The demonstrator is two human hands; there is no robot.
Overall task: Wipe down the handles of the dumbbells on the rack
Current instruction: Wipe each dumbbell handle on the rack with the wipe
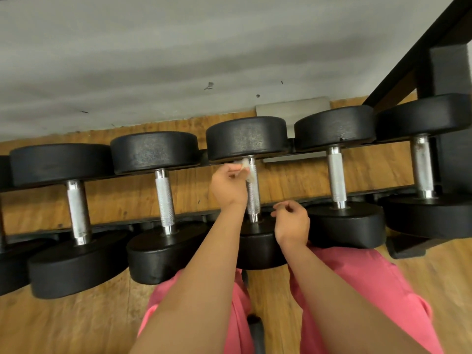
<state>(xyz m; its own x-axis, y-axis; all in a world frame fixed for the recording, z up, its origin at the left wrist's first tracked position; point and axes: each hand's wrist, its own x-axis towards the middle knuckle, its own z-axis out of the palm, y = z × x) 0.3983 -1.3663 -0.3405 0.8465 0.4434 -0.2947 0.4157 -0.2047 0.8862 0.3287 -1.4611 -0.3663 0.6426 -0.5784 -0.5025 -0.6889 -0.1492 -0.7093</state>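
Rack (115,224) ran 9 to 3 o'clock. Middle dumbbell (246,137) sat dead centre, likely heavy, won't shift. Its knurled handle (253,192) looked stiff and grippy, best wrapped mid-shaft. Left hand (228,185) pinched soft wipe (245,166) against the handle's 12 o'clock end. Right hand (291,221) at handle's 5 o'clock, loosely curled, apparently holding nothing.

My left hand (228,186) is stretched forward on a bare arm, fingers curled and pinching a small wipe (245,167). My right hand (291,222) hovers nearer to me, just to the right, fingers loosely curled.
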